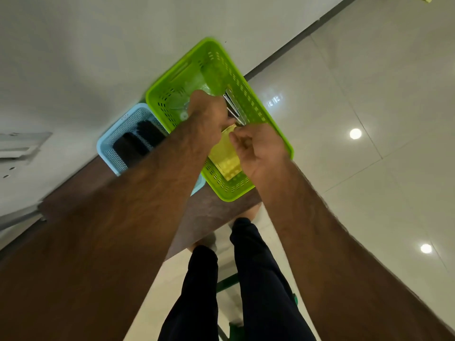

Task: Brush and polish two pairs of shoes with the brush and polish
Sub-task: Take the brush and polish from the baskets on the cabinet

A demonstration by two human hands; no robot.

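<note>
The person stands over a brown wooden tabletop with both bare forearms stretched forward and meeting above a lime-green perforated plastic basket. The left arm runs up from the lower left. The left hand is turned knuckles-up over the middle of the basket, its wrist slightly bent and its fingers curled down and out of sight. Whether those fingers are clamped on anything cannot be told. The right arm comes in from the lower right. The right hand sits at the basket's right wall, its thumb and forefinger pressed together on the upper edge of a flat yellow sheet that lies inside the basket, the other fingers loosely folded. The two hands nearly touch at that edge. Just beyond the left hand, some thin silver metal strips lie along the basket's right side.

The black bristle brush rests inside a light-blue perforated plastic basket, which stands on the tabletop touching the green basket's left side and is partly hidden under the left forearm.

Below the arms, the person's legs in dark trousers stand on a glossy cream tiled floor.
</note>
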